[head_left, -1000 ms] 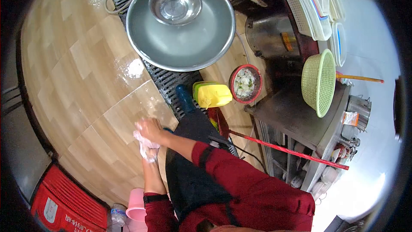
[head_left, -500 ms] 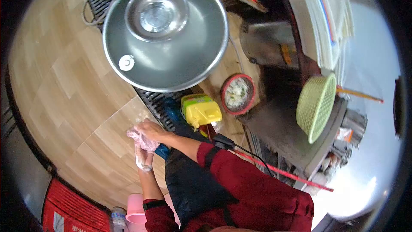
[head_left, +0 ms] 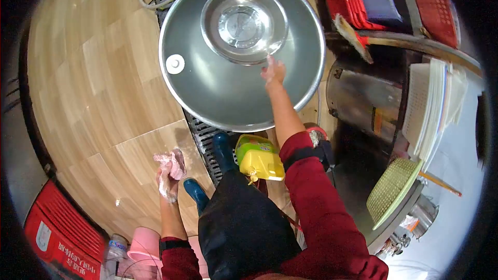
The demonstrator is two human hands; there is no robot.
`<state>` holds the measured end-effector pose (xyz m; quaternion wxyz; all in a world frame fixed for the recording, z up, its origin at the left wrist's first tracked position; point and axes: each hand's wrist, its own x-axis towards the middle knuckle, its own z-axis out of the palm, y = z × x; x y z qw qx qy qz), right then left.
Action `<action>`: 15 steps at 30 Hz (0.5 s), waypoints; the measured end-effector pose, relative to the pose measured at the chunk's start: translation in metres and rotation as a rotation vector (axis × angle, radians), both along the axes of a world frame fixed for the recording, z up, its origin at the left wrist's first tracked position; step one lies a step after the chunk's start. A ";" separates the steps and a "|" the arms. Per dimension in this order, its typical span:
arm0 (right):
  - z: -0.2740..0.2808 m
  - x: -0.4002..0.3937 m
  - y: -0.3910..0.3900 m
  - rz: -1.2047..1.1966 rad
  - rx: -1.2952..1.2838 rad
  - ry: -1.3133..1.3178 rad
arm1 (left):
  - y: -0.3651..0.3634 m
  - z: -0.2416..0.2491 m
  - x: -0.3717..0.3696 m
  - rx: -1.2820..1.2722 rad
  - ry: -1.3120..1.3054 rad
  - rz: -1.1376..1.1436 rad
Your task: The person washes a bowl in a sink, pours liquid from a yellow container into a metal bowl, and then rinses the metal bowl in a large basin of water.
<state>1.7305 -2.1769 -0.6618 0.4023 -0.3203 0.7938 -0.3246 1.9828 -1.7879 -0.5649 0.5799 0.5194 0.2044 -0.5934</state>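
My left hand is closed around a crumpled pink cloth, with white suds on the hand and wrist. My right hand reaches out over the large round metal basin. Its fingers are apart, the fingertips right at the near rim of a shallow steel bowl that sits inside the basin. A small white round piece with a knob shows at the basin's left inner wall.
A yellow-green plastic jug stands by my blue boots. To the right are a light green strainer basket and a brush. Pink buckets and a red crate stand lower left. A floor grate runs under the basin.
My right hand has left the pink cloth and stretched forward to the steel bowl. My left hand keeps the cloth. The view has shifted, bringing the boots into sight.
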 end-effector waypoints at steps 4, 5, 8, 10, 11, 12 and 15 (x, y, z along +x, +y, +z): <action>0.015 0.025 -0.023 -0.261 -0.011 -0.452 | 0.000 -0.015 -0.006 0.025 -0.033 -0.029; 0.008 0.023 -0.020 -0.258 0.040 -0.497 | 0.000 -0.016 -0.011 0.042 -0.035 -0.038; -0.009 0.008 -0.009 -0.216 0.139 -0.564 | 0.010 -0.027 -0.016 0.049 -0.001 -0.019; -0.001 -0.004 0.010 -0.117 0.424 -0.800 | -0.002 -0.018 -0.019 -0.006 0.008 -0.025; 0.005 -0.013 0.022 -0.104 0.450 -0.858 | -0.010 -0.012 -0.022 -0.062 0.010 -0.027; 0.007 -0.025 0.035 -0.087 0.477 -0.918 | -0.018 -0.005 -0.024 -0.067 0.005 -0.021; 0.032 -0.056 0.052 -0.219 0.432 -0.786 | -0.025 0.007 -0.022 -0.019 0.043 0.011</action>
